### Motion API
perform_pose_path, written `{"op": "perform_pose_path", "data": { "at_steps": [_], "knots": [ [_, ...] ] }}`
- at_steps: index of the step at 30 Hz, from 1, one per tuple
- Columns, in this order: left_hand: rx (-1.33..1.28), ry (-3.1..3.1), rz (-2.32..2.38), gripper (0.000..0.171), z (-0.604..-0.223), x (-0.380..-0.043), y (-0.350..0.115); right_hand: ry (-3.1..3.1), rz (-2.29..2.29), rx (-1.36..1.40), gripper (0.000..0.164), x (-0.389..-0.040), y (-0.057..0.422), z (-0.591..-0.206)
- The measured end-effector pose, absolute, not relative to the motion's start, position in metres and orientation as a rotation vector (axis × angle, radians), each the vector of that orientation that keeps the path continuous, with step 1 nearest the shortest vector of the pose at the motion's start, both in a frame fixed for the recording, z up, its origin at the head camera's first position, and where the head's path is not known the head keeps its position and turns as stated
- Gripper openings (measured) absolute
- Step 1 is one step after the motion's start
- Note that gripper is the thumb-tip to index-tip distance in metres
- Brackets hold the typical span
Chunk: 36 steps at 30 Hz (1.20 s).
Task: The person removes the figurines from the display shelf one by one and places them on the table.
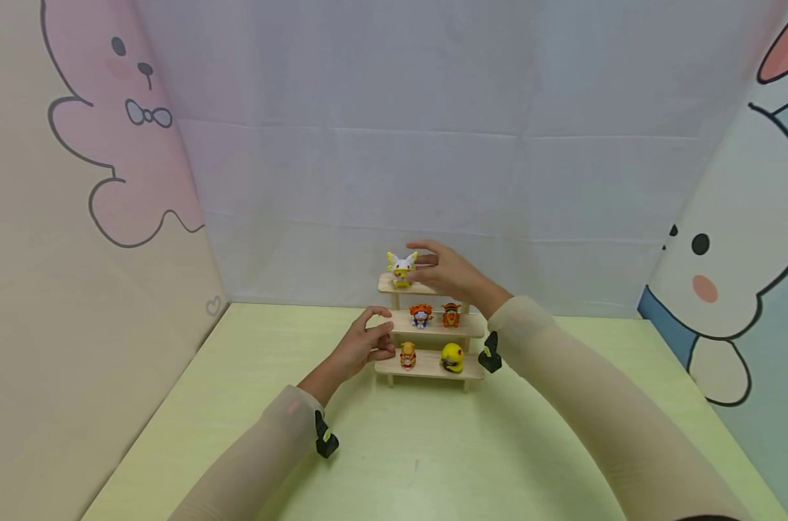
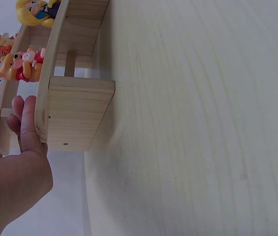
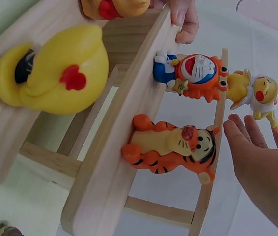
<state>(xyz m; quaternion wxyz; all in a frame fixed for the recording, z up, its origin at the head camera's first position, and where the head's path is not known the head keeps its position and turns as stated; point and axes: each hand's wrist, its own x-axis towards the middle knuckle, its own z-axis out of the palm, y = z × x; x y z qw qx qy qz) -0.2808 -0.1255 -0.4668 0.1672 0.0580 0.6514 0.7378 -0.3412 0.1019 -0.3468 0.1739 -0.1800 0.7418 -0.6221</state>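
A small three-tier wooden display shelf (image 1: 433,373) stands on the table. My left hand (image 1: 361,344) grips its left end, fingers at the middle tier's edge. On the top tier stands a figurine in a white, yellow-tipped hood (image 1: 401,269). My right hand (image 1: 448,273) is right beside it, thumb and fingers spread around its side without closing. The middle tier holds a Doraemon figurine in an orange crab hood (image 3: 198,73) and a Tigger figurine (image 3: 171,150). Below are a Winnie the Pooh figurine (image 2: 13,69) and a yellow-haired figurine (image 2: 28,12).
The pale wood-grain table (image 1: 394,449) runs back to a white cloth backdrop (image 1: 367,166). Side panels with a pink cartoon bear (image 1: 116,94) and a white cartoon rabbit (image 1: 726,231) flank it. A black wrist device (image 1: 326,438) hangs at the left cuff.
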Motion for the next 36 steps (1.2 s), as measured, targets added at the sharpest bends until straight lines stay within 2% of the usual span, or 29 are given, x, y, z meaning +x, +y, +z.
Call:
{"op": "perform_pose_path", "data": {
  "at_steps": [7, 18, 36],
  "knots": [
    [0.163, 1.854, 2.098, 0.028, -0.468, -0.282, -0.125, 2.106, -1.751, -0.521, 0.065, -0.344, 0.092, -0.346],
    [0.149, 1.842, 2.110, 0.024, -0.469, -0.283, -0.124, 2.222, -1.688, -0.503, 0.043, -0.343, 0.084, -0.345],
    [0.128, 1.854, 2.100, 0.024, -0.470, -0.285, -0.125, 2.404, -1.549, -0.428, 0.041, -0.343, 0.088, -0.343]
  ]
}}
